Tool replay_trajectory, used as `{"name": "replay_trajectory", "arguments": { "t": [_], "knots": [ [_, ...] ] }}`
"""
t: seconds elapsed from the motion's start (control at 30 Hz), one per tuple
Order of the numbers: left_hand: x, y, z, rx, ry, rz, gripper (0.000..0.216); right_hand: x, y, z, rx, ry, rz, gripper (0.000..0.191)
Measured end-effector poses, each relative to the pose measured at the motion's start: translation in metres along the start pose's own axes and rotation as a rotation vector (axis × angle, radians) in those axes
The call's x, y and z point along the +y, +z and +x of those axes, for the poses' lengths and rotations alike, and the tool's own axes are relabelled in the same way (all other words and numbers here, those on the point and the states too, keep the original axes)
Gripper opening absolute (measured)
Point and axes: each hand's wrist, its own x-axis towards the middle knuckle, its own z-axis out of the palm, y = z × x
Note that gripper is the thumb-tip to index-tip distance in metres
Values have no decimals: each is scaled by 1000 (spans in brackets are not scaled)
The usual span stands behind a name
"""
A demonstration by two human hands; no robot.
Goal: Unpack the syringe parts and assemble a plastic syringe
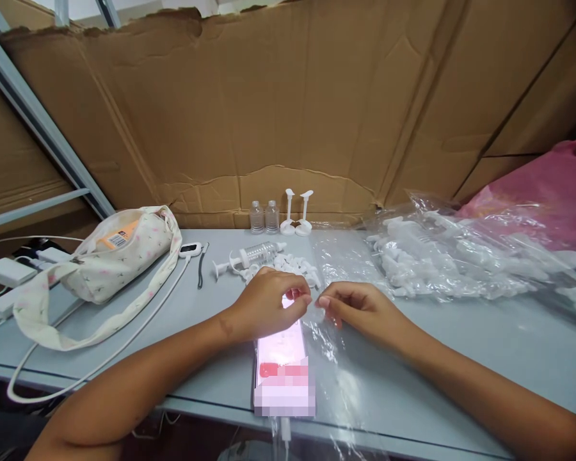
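My left hand (272,299) is closed in a pinch above a lit phone (282,352); whatever its fingertips hold is too small to make out. Just to the right, my right hand (362,308) pinches a small translucent plastic piece (315,313) between thumb and fingers. The fingertips of both hands nearly meet. Clear plastic film (333,358) lies under and below the right hand. Behind my left hand are a pile of small white plastic parts (297,265) and a clear syringe-like plunger tube (256,253) lying on its side.
Two clear bottles (264,218) and two white stands (296,214) stand at the back against cardboard (288,115). Clear bags of white parts (441,256) and a pink bag (532,192) lie right. A fabric pouch (120,262), white cable (144,339) and small device (191,250) are left.
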Motion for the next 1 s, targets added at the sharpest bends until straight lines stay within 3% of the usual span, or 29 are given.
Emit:
{"name": "replay_trajectory", "arguments": {
  "t": [0.23,0.43,0.57,0.7,0.83,0.9,1.0],
  "knots": [
    [-14,-17,4,79,-101,-72,19,-10,-28,2,257,-60,-46,31],
    [-20,-22,4,123,-132,-2,21,-4,-36,4,283,-44,-23,28],
    [-24,-22,5,170,-223,-216,21,-1,-42,6,386,-42,47,28],
    [-24,-19,5,33,-229,-559,24,1,-47,9,462,-28,128,29],
    [-17,-11,3,-131,-222,-606,25,2,-48,10,509,-46,148,29],
    [-14,-9,2,-127,-242,-611,23,3,-47,10,518,-56,184,30],
    [-13,-10,3,-11,-272,-661,21,4,-47,8,432,-45,251,38]
  ]
}}
